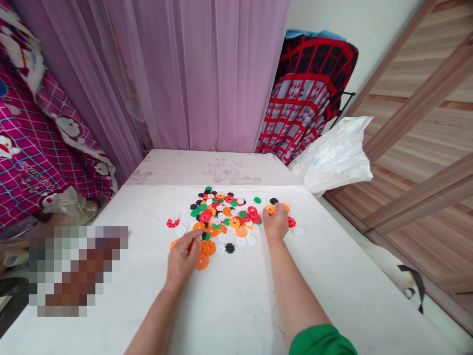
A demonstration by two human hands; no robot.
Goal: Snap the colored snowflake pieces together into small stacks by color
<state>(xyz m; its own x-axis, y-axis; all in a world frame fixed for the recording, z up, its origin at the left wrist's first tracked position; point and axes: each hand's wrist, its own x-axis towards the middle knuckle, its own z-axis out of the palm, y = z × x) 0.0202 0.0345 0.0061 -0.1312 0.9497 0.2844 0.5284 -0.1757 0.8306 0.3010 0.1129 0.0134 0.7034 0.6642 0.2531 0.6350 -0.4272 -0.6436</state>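
Note:
A loose heap of notched plastic interlocking discs (205,216) in red, orange, yellow, green, black and white lies on the white-covered table (236,305). My left hand (182,259) is at the heap's near left side, thumb and fingers pinched close to black and orange discs; what is between the fingertips is too small to make out. On the right side of the heap, my right hand (276,224) has its fingers curled around an orange disc (270,210). A black disc (274,201) and a red disc (291,222) lie beside that hand.
A purple curtain (199,74) hangs behind the table. To the right are a white plastic bag (332,155), a red-and-black patterned cloth (295,98) and wooden doors (424,148). Pink checked fabric (44,133) hangs at left, near a blurred-out patch.

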